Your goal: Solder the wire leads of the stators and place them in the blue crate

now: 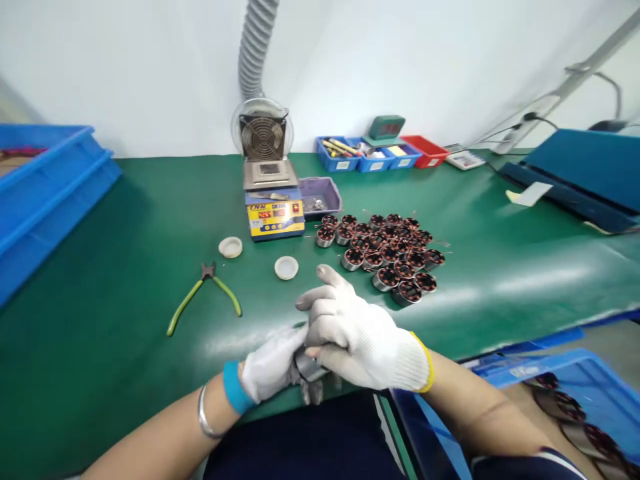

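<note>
Both hands wear white gloves and meet at the table's front edge. My left hand (280, 363) is wrapped round a round metal part (309, 367), whose silvery side shows between the hands. Over the top of that part lies my right hand (350, 330), its fingers bent and thumb against the metal. Several wound copper stators (385, 250) stand in a cluster beyond my right hand. Green-handled cutters (205, 287) lie spread on the green mat (150, 220), left of two small white dishes, one nearer the cutters (231, 247) and one near my right fingertips (287, 268).
A yellow-blue soldering station (275, 217) stands at the back beside a purple tray (330, 193). Blue bins (335, 163) and a red bin (433, 157) line the wall. Blue crates (60, 193) are at left; another crate (595, 380) with stators is lower right.
</note>
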`<state>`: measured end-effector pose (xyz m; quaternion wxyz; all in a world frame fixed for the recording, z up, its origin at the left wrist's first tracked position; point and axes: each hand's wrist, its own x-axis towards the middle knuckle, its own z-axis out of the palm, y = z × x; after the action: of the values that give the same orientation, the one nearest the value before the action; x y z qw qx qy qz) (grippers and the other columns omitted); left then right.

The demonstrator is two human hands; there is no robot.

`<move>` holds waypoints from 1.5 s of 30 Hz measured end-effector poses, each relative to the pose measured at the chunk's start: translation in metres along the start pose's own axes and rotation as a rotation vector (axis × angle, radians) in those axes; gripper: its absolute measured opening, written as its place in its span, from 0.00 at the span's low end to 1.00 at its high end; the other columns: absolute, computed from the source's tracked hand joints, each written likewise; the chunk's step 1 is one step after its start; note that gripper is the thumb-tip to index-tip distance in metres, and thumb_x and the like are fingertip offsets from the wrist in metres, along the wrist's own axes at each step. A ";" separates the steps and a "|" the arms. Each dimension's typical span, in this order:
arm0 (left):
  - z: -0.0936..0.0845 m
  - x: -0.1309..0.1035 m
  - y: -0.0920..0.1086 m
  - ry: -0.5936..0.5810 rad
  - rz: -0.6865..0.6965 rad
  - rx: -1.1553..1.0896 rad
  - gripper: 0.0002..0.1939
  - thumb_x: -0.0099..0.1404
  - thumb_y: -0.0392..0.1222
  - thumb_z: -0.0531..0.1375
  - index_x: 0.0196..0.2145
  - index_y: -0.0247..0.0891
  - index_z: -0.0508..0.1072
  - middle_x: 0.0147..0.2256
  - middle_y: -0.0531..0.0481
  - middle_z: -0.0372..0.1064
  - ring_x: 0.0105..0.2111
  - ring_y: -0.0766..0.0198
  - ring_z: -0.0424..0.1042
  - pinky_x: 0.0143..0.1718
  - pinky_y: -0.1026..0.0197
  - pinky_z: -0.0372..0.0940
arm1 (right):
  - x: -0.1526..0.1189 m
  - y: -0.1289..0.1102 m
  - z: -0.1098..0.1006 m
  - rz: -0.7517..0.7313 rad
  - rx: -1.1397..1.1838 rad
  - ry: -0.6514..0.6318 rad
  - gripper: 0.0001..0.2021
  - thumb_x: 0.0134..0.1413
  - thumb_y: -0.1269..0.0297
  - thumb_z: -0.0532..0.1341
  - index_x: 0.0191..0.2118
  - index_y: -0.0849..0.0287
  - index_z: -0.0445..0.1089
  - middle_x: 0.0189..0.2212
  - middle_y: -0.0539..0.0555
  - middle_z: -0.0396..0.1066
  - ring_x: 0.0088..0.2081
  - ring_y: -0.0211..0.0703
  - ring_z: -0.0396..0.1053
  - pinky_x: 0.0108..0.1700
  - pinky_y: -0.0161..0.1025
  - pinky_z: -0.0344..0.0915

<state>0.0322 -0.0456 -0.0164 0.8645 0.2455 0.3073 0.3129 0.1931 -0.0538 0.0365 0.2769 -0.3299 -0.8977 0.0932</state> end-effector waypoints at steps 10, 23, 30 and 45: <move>-0.007 0.008 0.008 0.122 0.005 -0.067 0.10 0.54 0.47 0.68 0.30 0.40 0.73 0.21 0.55 0.66 0.26 0.63 0.72 0.27 0.63 0.68 | 0.001 -0.008 -0.006 -0.080 -0.142 0.029 0.06 0.52 0.65 0.59 0.26 0.57 0.68 0.32 0.50 0.72 0.51 0.44 0.65 0.70 0.59 0.33; -0.007 0.004 0.005 -0.041 -0.073 -0.108 0.18 0.54 0.56 0.68 0.33 0.39 0.73 0.27 0.52 0.70 0.27 0.62 0.72 0.33 0.55 0.71 | -0.002 0.003 -0.011 -0.029 -0.135 0.049 0.06 0.55 0.66 0.58 0.28 0.59 0.67 0.34 0.52 0.73 0.50 0.44 0.66 0.69 0.62 0.36; -0.003 -0.002 0.005 -0.016 0.056 0.171 0.26 0.45 0.49 0.75 0.36 0.36 0.69 0.28 0.52 0.68 0.27 0.66 0.70 0.28 0.63 0.70 | -0.006 0.011 -0.006 0.012 -0.060 0.138 0.05 0.56 0.68 0.58 0.30 0.59 0.66 0.34 0.54 0.72 0.50 0.44 0.68 0.68 0.62 0.40; -0.009 0.013 -0.007 0.346 0.457 0.159 0.27 0.53 0.52 0.70 0.46 0.38 0.70 0.43 0.46 0.73 0.46 0.58 0.72 0.52 0.54 0.66 | -0.003 0.024 0.082 0.580 0.321 0.285 0.24 0.41 0.63 0.64 0.48 0.57 0.71 0.47 0.59 0.72 0.52 0.57 0.68 0.57 0.57 0.63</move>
<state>0.0363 -0.0392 -0.0321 0.6846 0.3183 0.4102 0.5116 0.1618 -0.0359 -0.0409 0.4095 -0.5330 -0.6930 0.2607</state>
